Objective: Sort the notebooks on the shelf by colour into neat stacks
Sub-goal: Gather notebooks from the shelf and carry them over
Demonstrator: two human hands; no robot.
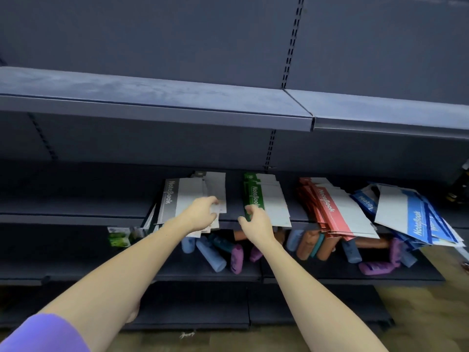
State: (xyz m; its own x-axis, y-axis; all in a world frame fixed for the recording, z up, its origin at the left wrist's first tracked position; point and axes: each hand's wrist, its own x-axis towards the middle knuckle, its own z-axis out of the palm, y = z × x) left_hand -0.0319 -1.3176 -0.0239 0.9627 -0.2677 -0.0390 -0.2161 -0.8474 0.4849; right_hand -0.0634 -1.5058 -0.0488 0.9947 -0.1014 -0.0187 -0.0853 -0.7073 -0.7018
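Four colour groups already lie on the shelf in front of me, so I judge the sorting mostly done and the tidying still to do. My left hand rests on the grey notebooks, its fingers curled over the near right corner of the top cover; I cannot tell whether it truly pinches the cover. My right hand, just right of the left, curls its fingers round the near end of the green notebooks at the shelf's front edge.

The grey and green piles run with their long axis front to back, away from my hands, the coloured title strips along their left sides and the lettering reading along that axis. Both are slightly fanned, not square.

Further right of my right hand, the red notebooks slant, far ends leaning left, near ends overhanging the shelf edge. Beyond them the blue notebooks are the loosest, splayed at several angles and also overhanging.

Below my hands, on the lower shelf, lie coloured pouches in a jumble.
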